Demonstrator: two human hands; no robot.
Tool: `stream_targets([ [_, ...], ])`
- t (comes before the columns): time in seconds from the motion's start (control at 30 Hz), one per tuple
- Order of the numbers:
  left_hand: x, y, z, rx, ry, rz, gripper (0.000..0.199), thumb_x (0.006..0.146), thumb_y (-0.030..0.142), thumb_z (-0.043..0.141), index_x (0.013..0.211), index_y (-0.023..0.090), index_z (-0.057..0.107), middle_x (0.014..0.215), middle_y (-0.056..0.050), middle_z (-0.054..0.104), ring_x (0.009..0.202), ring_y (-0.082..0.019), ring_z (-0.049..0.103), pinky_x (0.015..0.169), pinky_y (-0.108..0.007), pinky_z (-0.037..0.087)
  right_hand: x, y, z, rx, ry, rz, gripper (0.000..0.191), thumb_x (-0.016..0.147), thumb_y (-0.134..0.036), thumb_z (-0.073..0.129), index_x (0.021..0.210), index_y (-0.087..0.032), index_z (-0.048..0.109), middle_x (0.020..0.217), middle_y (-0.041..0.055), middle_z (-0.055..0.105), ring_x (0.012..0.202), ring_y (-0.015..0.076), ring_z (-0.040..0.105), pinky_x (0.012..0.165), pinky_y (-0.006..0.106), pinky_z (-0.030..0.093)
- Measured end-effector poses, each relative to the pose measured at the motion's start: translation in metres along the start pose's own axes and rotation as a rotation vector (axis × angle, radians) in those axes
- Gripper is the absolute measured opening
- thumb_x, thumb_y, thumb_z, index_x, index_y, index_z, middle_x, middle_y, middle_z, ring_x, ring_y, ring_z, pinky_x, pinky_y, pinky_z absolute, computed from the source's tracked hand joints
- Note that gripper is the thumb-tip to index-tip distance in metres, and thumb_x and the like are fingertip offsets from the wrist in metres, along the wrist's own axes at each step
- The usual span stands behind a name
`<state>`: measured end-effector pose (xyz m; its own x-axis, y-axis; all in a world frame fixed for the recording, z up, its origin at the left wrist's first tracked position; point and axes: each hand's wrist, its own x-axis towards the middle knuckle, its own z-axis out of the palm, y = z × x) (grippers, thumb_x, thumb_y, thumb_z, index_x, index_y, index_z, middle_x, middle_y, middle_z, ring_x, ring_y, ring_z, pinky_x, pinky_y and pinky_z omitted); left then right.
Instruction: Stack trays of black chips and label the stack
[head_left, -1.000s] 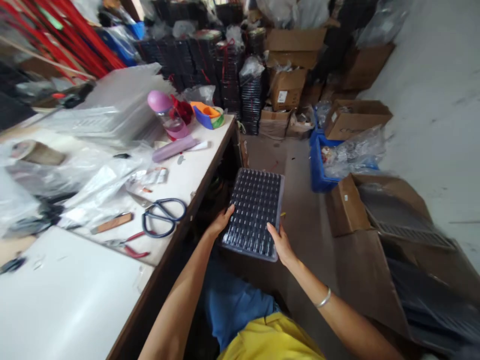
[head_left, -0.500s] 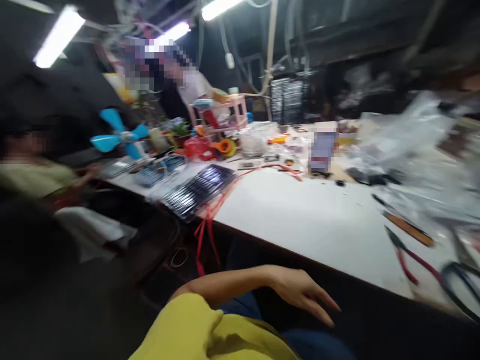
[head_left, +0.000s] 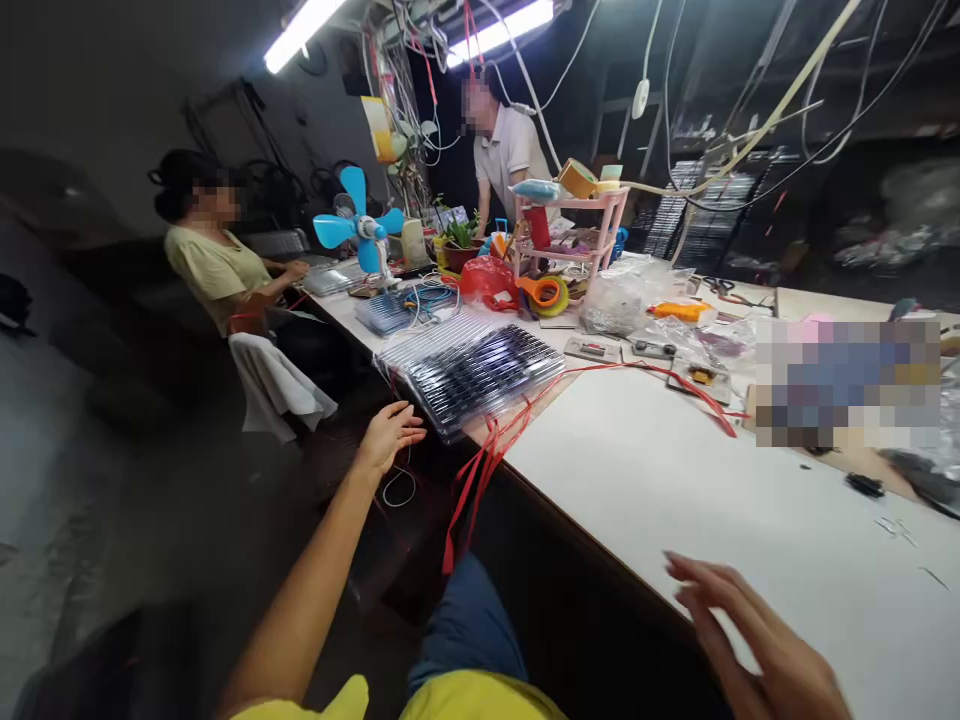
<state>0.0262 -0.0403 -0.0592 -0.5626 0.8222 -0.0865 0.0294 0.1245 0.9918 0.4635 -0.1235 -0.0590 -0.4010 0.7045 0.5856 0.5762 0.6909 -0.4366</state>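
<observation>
The shiny black-and-clear ridged plastic tray (head_left: 491, 372) at the flat white worktop (head_left: 645, 465)'s near edge seems light, stiff and slippery, best held by two sides, with bare left hand (head_left: 386, 440) and right hand (head_left: 765, 640) empty, fingers loosely spread.

Trays (head_left: 487, 372) black, silver-striped; ribbon (head_left: 490, 458) red; tabletop (head_left: 675, 470) white; fan (head_left: 367, 229) bright blue; rack (head_left: 610, 207) pale pink.

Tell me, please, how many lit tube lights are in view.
2: one lit tube at the top, left of centre; another tube nearer the middle. Others may be hidden.
</observation>
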Motion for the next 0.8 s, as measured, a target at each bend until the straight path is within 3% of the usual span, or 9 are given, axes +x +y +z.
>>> stream_targets([
  [0.1,0.019,-0.004,0.013,0.022,-0.034,-0.035,0.063,0.084,0.037,0.062,0.134,0.01,0.035,0.067,-0.001,0.06,0.048,-0.013,0.06,0.047,-0.024,0.049,0.058,0.002,0.033,-0.035,-0.167,-0.094,0.026,0.094,-0.022,0.042,0.118,-0.024,0.054,0.103,0.0074,0.064,0.087,0.0187,0.064,0.071,0.029,0.053],
  [0.2,0.03,-0.009,0.027,0.082,-0.021,-0.001,0.084,0.081,0.038,0.065,0.146,0.015,0.017,0.058,0.006,0.052,0.036,-0.009,0.048,0.034,-0.018,0.034,0.113,0.029,0.066,-0.079,-0.326,-0.058,0.026,0.093,-0.022,0.041,0.113,-0.02,0.057,0.104,0.0086,0.064,0.09,0.0208,0.062,0.077,0.036,0.052],
  [0.33,0.037,-0.019,0.029,0.115,0.018,0.062,0.098,0.077,0.041,0.069,0.149,0.02,0.005,0.05,0.012,0.042,0.035,-0.008,0.042,0.034,-0.018,0.029,0.188,0.085,0.115,-0.142,-0.306,0.033,0.028,0.09,-0.019,0.045,0.115,-0.016,0.058,0.11,0.0113,0.062,0.099,0.0238,0.059,0.088,0.04,0.049],
  [0.47,0.055,-0.023,0.021,0.121,0.097,0.068,0.086,0.076,0.047,0.067,0.144,0.018,0.025,0.052,0.01,0.045,0.037,-0.009,0.045,0.038,-0.021,0.033,0.257,0.128,0.168,-0.177,-0.186,0.137,0.033,0.091,-0.024,0.051,0.123,-0.015,0.052,0.124,0.0126,0.054,0.112,0.0255,0.053,0.094,0.046,0.045],
  [0.57,0.08,-0.018,0.013,0.121,0.162,0.042,0.067,0.079,0.047,0.064,0.133,0.015,0.043,0.058,0.006,0.052,0.039,-0.009,0.047,0.04,-0.022,0.036,0.29,0.147,0.2,-0.161,-0.121,0.197,0.032,0.091,-0.031,0.055,0.119,-0.017,0.054,0.12,0.0095,0.056,0.105,0.0229,0.057,0.089,0.046,0.047],
  [0.7,0.114,-0.008,0.002,0.066,0.217,-0.019,0.037,0.089,0.043,0.054,0.113,0.014,0.055,0.079,-0.001,0.061,0.056,-0.01,0.055,0.052,-0.026,0.048,0.301,0.163,0.225,-0.129,-0.073,0.226,0.03,0.092,-0.035,0.053,0.115,-0.016,0.056,0.108,0.0071,0.06,0.093,0.0197,0.06,0.083,0.042,0.05],
  [0.8,0.129,-0.001,-0.001,0.003,0.279,-0.015,0.03,0.089,0.037,0.055,0.108,0.014,0.057,0.1,-0.006,0.061,0.079,-0.016,0.061,0.067,-0.033,0.053,0.296,0.169,0.235,-0.116,-0.021,0.218,0.037,0.094,-0.04,0.044,0.12,-0.016,0.056,0.103,0.0093,0.061,0.094,0.0217,0.059,0.086,0.043,0.047],
])
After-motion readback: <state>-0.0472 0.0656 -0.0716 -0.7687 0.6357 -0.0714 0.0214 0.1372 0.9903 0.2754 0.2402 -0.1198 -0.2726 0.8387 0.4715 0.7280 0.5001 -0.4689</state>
